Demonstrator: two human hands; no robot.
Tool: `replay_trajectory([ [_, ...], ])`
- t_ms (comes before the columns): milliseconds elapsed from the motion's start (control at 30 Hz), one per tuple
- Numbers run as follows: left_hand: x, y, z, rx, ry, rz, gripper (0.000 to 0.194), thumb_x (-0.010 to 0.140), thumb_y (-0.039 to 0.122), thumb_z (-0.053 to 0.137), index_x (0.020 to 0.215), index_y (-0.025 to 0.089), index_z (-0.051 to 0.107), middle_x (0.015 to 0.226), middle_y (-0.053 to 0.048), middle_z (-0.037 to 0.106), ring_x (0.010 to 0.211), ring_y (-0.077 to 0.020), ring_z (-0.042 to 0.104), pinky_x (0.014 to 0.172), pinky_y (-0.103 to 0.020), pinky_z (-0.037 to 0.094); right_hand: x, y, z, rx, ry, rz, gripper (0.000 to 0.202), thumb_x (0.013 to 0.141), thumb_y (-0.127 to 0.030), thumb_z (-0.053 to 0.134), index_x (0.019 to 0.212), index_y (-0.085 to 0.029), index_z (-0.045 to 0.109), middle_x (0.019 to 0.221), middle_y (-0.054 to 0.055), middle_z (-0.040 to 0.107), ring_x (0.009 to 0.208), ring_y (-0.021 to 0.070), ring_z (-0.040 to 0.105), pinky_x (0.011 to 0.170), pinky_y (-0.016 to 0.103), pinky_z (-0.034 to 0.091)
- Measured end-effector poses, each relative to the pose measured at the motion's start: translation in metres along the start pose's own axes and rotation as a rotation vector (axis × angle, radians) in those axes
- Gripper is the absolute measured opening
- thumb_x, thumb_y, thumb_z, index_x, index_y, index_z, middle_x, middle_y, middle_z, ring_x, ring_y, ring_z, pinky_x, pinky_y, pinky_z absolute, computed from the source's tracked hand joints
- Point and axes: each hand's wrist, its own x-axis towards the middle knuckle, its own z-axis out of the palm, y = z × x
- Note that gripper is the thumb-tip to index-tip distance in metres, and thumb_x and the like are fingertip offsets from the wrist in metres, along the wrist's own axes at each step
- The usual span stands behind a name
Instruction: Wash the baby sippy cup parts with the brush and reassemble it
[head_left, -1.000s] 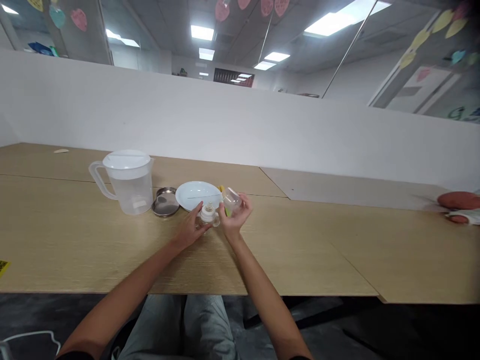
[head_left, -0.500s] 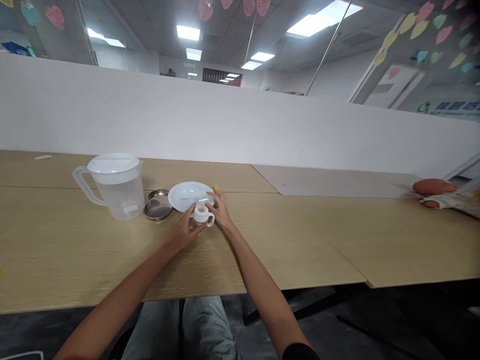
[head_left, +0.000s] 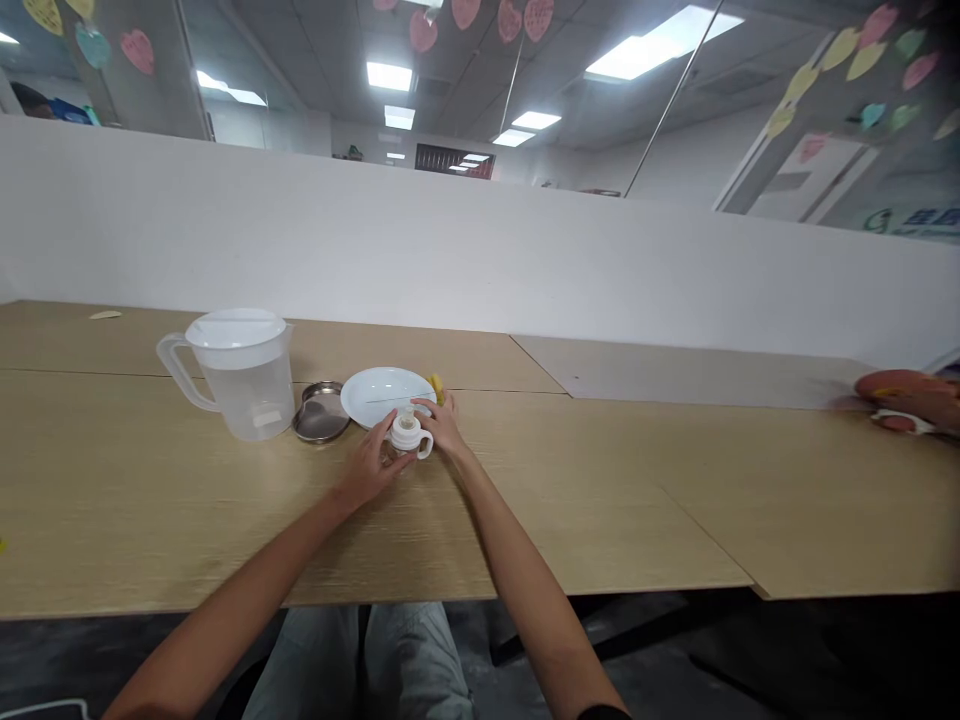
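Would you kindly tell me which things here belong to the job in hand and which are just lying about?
In use:
- bottle, held in left hand; right hand close by

Apparently lying about:
- pitcher
- metal dish
- plate
- yellow object
- red object

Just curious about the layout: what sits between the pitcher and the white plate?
The head view shows a round metal dish lying between the pitcher and the white plate.
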Motion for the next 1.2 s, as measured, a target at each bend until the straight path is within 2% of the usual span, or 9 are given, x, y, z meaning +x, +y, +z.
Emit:
replay_trajectory([
  [100,0.001,0.001,-0.001,0.013,0.005,0.008,0.070,0.080,0.045,0.062,0.138,0.017,0.035,0.133,-0.015,0.052,0.121,-0.0259,0.051,0.101,-0.041,0.042,-0.003,-0.004,-0.002,-0.054,0.017,-0.038,0.028,0.079,-0.039,0.060,0.103,-0.029,0.071,0.150,0.003,0.026,0.139,0.0334,0.013,0.109,0.055,0.014],
  [200,0.002,0.002,-0.002,0.017,0.008,0.003,0.070,0.080,0.045,0.063,0.138,0.017,0.036,0.133,-0.016,0.051,0.120,-0.0261,0.052,0.101,-0.041,0.042,-0.007,-0.011,-0.009,-0.080,0.198,-0.158,0.031,0.080,-0.040,0.057,0.104,-0.025,0.070,0.144,0.007,0.035,0.137,0.0328,0.018,0.109,0.054,0.015],
  [300,0.003,0.002,-0.002,0.005,0.019,-0.024,0.073,0.077,0.044,0.065,0.138,0.016,0.036,0.133,-0.017,0.051,0.118,-0.0267,0.053,0.100,-0.041,0.043,-0.013,-0.022,-0.019,0.067,0.323,-0.258,0.036,0.088,-0.043,0.044,0.094,-0.019,0.069,0.119,0.011,0.058,0.120,0.0263,0.044,0.104,0.045,0.031],
  [400,0.004,0.003,-0.003,-0.030,0.015,-0.056,0.078,0.076,0.043,0.067,0.140,0.017,0.032,0.130,-0.016,0.054,0.116,-0.0260,0.055,0.098,-0.041,0.043,-0.024,-0.035,-0.025,0.239,0.123,-0.383,0.040,0.090,-0.048,0.039,0.088,-0.019,0.067,0.088,0.006,0.065,0.089,0.0195,0.058,0.086,0.036,0.045],
  [500,0.006,0.005,-0.007,-0.102,-0.006,-0.065,0.081,0.075,0.041,0.068,0.142,0.018,0.028,0.126,-0.014,0.057,0.114,-0.0249,0.056,0.097,-0.040,0.043,-0.035,-0.047,-0.023,0.153,-0.037,-0.501,0.036,0.074,-0.053,0.063,0.089,-0.021,0.064,0.086,0.003,0.062,0.085,0.0191,0.056,0.082,0.035,0.045],
  [600,0.009,0.008,-0.010,-0.173,-0.035,-0.089,0.084,0.072,0.041,0.070,0.142,0.021,0.027,0.122,-0.012,0.060,0.112,-0.0244,0.058,0.097,-0.041,0.043,-0.039,-0.053,-0.019,0.095,-0.025,-0.478,0.042,0.060,-0.051,0.074,0.088,-0.021,0.063,0.085,0.002,0.060,0.083,0.0192,0.054,0.081,0.035,0.045],
  [767,0.012,0.003,-0.013,-0.315,-0.098,-0.153,0.091,0.068,0.041,0.074,0.143,0.020,0.026,0.123,-0.013,0.060,0.113,-0.0253,0.057,0.098,-0.042,0.042,-0.037,-0.053,-0.021,0.234,-0.053,-0.411,0.041,0.058,-0.048,0.076,0.083,-0.019,0.063,0.082,0.001,0.061,0.078,0.0167,0.055,0.077,0.032,0.045],
  [1067,0.016,-0.003,-0.018,-0.425,-0.174,-0.249,0.097,0.066,0.041,0.076,0.145,0.020,0.023,0.127,-0.015,0.058,0.114,-0.0267,0.057,0.096,-0.041,0.043,-0.032,-0.044,-0.042,0.413,-0.328,-0.311,0.061,0.056,-0.036,0.081,0.114,-0.025,0.065,0.112,0.004,0.062,0.102,0.0193,0.056,0.092,0.035,0.043],
  [1200,0.016,-0.003,-0.017,-0.397,-0.149,-0.264,0.097,0.065,0.041,0.077,0.144,0.020,0.025,0.126,-0.014,0.058,0.116,-0.0261,0.055,0.099,-0.042,0.042,-0.016,-0.021,-0.049,0.531,-0.219,-0.236,0.062,0.060,-0.036,0.079,0.118,-0.025,0.061,0.110,0.005,0.063,0.101,0.0175,0.057,0.088,0.033,0.046],
])
